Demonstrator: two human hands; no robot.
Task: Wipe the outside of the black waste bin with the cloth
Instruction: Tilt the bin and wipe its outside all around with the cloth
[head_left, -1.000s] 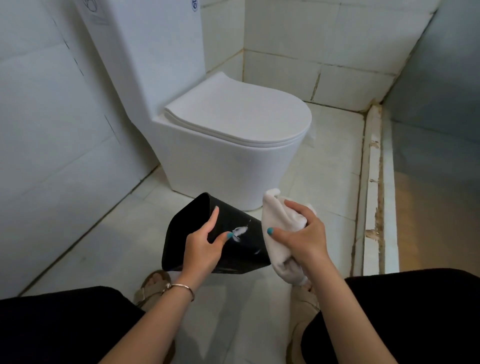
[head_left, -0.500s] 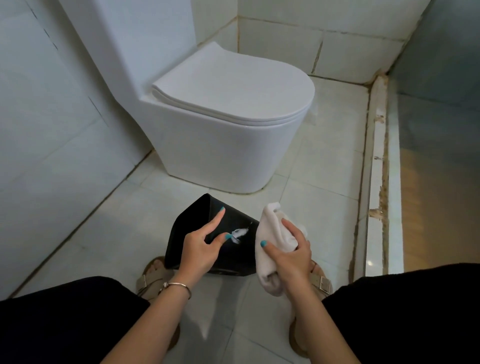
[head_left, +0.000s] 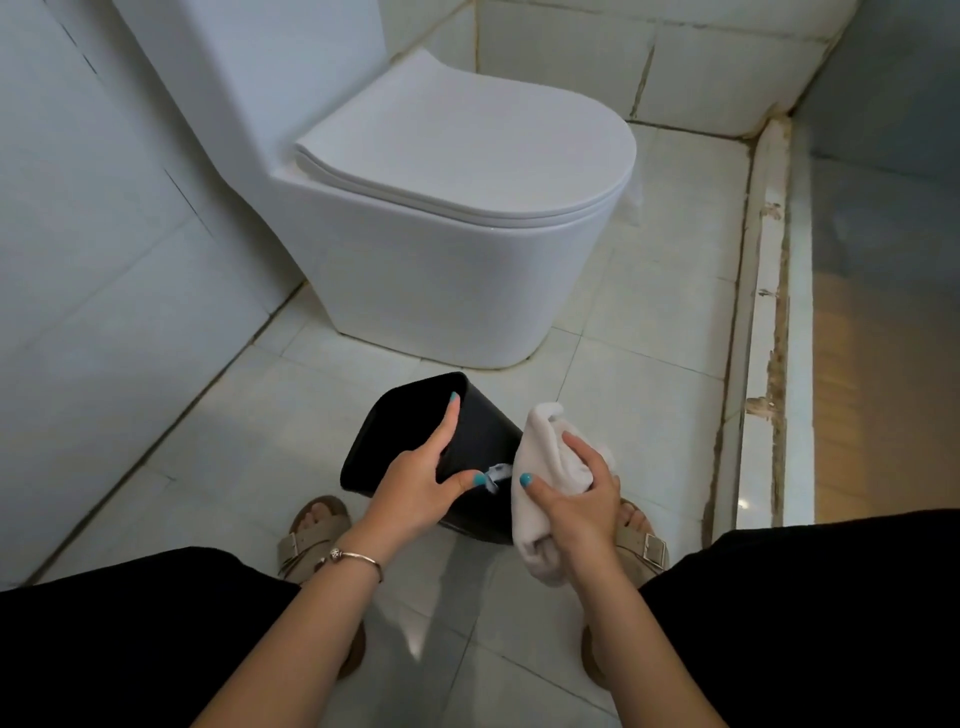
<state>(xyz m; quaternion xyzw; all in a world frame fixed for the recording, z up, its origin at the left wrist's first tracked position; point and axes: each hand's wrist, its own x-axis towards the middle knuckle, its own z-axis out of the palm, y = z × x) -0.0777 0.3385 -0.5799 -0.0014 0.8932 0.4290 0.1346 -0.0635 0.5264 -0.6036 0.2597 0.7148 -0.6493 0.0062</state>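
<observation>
The black waste bin (head_left: 483, 436) is tipped on its side above the floor, its open mouth facing left. My left hand (head_left: 421, 483) holds it, index finger stretched along the rim corner and thumb pressed on the near side beside a torn white label (head_left: 497, 472). My right hand (head_left: 576, 499) grips a bunched white cloth (head_left: 545, 462) and presses it against the bin's right side. The bin's base end is hidden behind the cloth.
A white toilet (head_left: 457, 218) with its lid down stands just beyond the bin. A tiled wall (head_left: 104, 234) runs along the left. A raised white curb (head_left: 763, 312) borders the floor on the right. My sandalled feet (head_left: 311, 535) and dark-clad knees frame the bin.
The view has tilted down, so the toilet sits higher in frame. My left index finger has slid up to the bin's rim corner. The cloth stays at the bin's right side.
</observation>
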